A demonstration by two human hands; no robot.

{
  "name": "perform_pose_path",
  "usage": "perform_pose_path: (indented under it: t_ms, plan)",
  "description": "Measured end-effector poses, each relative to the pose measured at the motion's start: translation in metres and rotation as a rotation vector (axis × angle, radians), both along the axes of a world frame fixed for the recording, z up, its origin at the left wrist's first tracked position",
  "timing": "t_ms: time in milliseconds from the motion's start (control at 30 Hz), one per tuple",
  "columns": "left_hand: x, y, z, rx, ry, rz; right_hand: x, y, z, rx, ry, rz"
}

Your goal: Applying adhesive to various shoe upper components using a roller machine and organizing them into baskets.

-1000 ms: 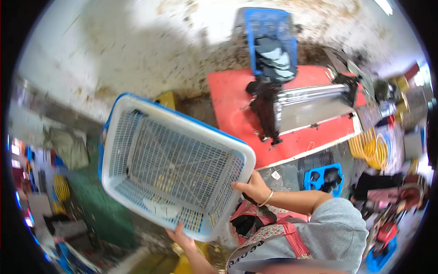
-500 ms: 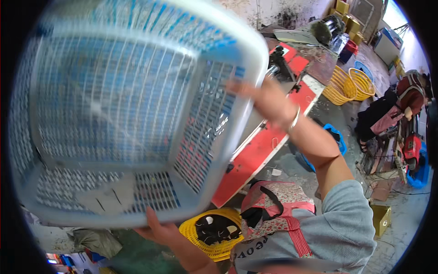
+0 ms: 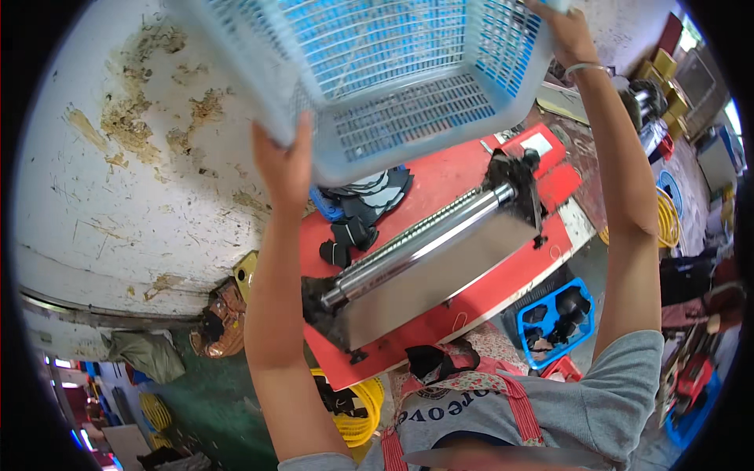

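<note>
High over the far side of the red table (image 3: 463,318), I hold up a pale blue-white slatted plastic basket (image 3: 412,118), its inside turned toward me. It looks empty. My left hand (image 3: 284,161) is closed on the rim at the basket's near left corner. At the top right, my right hand (image 3: 569,35) grips the opposite rim, fingers partly out of the picture. Below the basket, a machine with a shiny metal roller (image 3: 428,243) stands on the table. Behind the roller lie dark flat cut pieces (image 3: 373,200), some stacked, with a blue tray edge (image 3: 326,206) beside them.
A stained white wall (image 3: 126,196) rises at the left. On the floor are a blue basket (image 3: 554,322) with black pieces, a yellow basket (image 3: 365,404) near my left elbow, and a grey-green sack (image 3: 145,355). Another person (image 3: 687,286) is at the far right.
The basket has moved away from me, up and to the right, from in front of my view to over the table. My left hand has gone up with it, uncovering the roller machine.
</note>
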State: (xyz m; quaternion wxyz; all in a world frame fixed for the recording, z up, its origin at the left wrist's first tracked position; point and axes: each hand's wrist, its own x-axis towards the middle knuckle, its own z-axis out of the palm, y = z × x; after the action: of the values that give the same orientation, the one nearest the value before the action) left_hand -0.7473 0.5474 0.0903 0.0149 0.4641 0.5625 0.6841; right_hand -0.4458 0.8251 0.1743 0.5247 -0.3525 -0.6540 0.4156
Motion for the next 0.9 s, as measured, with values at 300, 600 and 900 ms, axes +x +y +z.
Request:
perform_pose_path:
  t_ms: [300,600,900]
  plan:
    - [-0.081,0.006,-0.103,-1.036,0.397,0.054,0.012,0.213,-0.222,0.024,-0.193,-0.276]
    - [-0.1,-0.027,-0.249,-2.108,0.111,-0.233,-0.024,0.256,-0.365,-0.137,-0.374,-0.237]
    - [-0.09,-0.025,-0.311,-1.991,-0.025,0.027,-0.03,0.266,-0.362,-0.244,-0.442,0.03]
